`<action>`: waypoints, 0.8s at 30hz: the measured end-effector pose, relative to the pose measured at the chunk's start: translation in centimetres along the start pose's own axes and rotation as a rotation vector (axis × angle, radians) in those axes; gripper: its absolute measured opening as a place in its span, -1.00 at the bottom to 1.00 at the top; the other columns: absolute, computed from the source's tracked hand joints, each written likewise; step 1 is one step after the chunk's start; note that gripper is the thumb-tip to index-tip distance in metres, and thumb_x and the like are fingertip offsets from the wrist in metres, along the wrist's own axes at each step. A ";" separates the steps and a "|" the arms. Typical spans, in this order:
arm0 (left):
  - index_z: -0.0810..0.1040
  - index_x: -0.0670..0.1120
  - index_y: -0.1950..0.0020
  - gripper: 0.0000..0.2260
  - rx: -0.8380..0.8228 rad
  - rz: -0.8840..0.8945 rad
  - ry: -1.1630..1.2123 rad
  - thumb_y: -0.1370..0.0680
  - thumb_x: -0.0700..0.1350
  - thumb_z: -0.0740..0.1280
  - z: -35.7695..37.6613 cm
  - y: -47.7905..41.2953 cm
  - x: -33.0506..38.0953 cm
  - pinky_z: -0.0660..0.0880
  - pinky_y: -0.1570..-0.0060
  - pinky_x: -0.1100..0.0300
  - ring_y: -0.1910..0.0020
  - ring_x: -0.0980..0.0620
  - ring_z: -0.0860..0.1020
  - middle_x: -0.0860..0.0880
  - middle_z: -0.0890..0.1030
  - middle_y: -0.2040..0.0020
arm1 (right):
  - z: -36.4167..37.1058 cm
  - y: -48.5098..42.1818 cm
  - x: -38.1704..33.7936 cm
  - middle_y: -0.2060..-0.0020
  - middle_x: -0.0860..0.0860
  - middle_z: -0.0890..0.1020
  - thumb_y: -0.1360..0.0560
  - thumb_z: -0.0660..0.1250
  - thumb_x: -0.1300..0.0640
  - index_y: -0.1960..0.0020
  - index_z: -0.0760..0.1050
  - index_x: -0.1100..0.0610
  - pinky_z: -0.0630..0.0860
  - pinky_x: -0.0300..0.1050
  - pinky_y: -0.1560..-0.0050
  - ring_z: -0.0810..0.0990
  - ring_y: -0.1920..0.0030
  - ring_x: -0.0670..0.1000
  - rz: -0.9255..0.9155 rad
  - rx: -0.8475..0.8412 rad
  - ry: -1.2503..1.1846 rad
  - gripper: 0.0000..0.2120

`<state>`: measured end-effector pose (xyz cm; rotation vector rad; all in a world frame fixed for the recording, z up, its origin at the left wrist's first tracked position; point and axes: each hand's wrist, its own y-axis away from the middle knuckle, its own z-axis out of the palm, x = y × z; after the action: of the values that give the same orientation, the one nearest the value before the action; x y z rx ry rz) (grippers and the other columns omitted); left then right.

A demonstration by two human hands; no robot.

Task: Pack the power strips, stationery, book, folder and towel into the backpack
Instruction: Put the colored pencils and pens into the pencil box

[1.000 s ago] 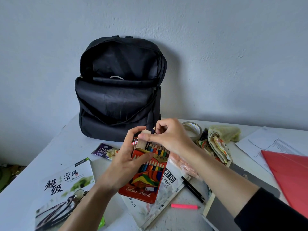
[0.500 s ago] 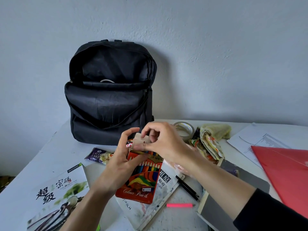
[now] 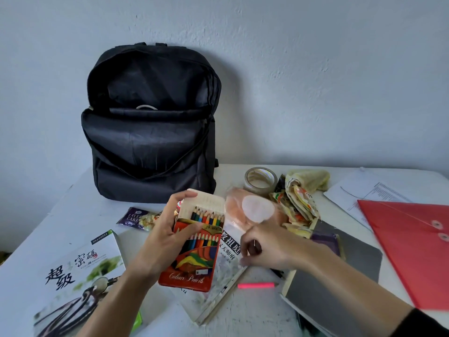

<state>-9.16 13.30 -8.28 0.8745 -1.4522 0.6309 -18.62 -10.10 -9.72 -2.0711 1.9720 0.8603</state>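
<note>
The left hand (image 3: 167,237) grips a red pencil box (image 3: 194,254) and holds it tilted above the counter (image 3: 73,215). The thumb lies across the front and the fingers wrap the left edge up to the pale flap. The flap stands open, so the tips of the coloured pencils show.

The right hand (image 3: 269,249) hangs low just right of the box, over a book (image 3: 218,276) that lies flat under the box. Its fingers are curled downward, with the tips close to the book's edge. It is not possible to tell whether they pinch anything.

The black backpack (image 3: 150,147) stands at the back of the counter, leaning on the wall. Its main compartment gapes open and a pale loop (image 3: 146,107) peeks out of it.

A second book (image 3: 80,276) lies at the near left, and a snack packet (image 3: 136,217) lies between it and the backpack. A pink marker (image 3: 255,285) lies beside the first book, with a grey notebook (image 3: 335,288) to its right. Further back sit a tape roll (image 3: 261,178), a pinkish plastic bag (image 3: 250,210), a yellow towel (image 3: 308,178) and crumpled wrappers (image 3: 298,205). A red folder (image 3: 408,251) lies at the right edge, partly over printed papers (image 3: 364,193).
</note>
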 end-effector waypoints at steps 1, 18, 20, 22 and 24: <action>0.42 0.22 -0.31 -0.59 -0.001 -0.013 0.004 -0.61 -0.22 0.37 0.0 0.0 -0.3 0.68 0.11 -0.17 0.06 -0.21 0.74 -0.12 0.70 -0.05 | 0.6 0.4 0.2 0.24 -0.11 0.62 -0.46 0.51 -0.07 0.09 0.63 0.04 0.35 -0.35 0.29 0.53 0.28 -0.20 0.006 -0.023 0.022 -0.80; 0.48 0.19 -0.26 -0.67 -0.071 -0.108 0.012 -0.62 -0.20 0.37 1.6 -0.2 -1.9 0.68 0.14 -0.13 0.07 -0.20 0.75 -0.13 0.70 -0.09 | 7.8 4.0 2.6 0.09 -0.12 0.56 -0.62 0.22 -0.10 0.01 0.55 -0.05 0.27 -0.17 -0.30 0.47 0.01 -0.06 -0.240 0.323 0.262 -0.81; 0.49 0.19 -0.25 -0.67 -0.086 -0.106 0.018 -0.62 -0.20 0.38 1.9 -0.2 -1.8 0.68 0.12 -0.15 0.06 -0.21 0.74 -0.13 0.69 -0.11 | 8.3 4.2 3.2 0.12 -0.07 0.55 -0.64 0.22 0.01 0.03 0.54 0.02 0.38 -0.12 -0.16 0.47 0.07 -0.01 -0.283 0.378 0.312 -0.83; 0.49 0.18 -0.25 -0.68 -0.095 -0.108 0.019 -0.61 -0.20 0.38 2.1 -0.3 -1.7 0.69 0.13 -0.13 0.07 -0.20 0.74 -0.13 0.69 -0.10 | 8.3 4.6 3.7 0.11 -0.03 0.54 -0.68 0.18 0.05 0.00 0.53 0.06 0.41 -0.14 -0.05 0.47 0.09 0.01 -0.322 0.431 0.321 -0.81; 0.49 0.17 -0.25 -0.68 -0.102 -0.108 0.013 -0.61 -0.20 0.38 2.4 -0.3 -1.6 0.70 0.17 -0.07 0.08 -0.17 0.75 -0.11 0.68 -0.09 | 7.8 5.2 4.2 0.10 -0.01 0.53 -0.72 0.12 0.04 -0.04 0.49 0.10 0.38 -0.21 0.00 0.46 0.12 -0.01 -0.313 0.471 0.265 -0.79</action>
<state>-10.37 11.35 -10.06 0.8614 -1.4030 0.4773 -26.01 -10.57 -16.85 -2.1863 1.6749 0.0529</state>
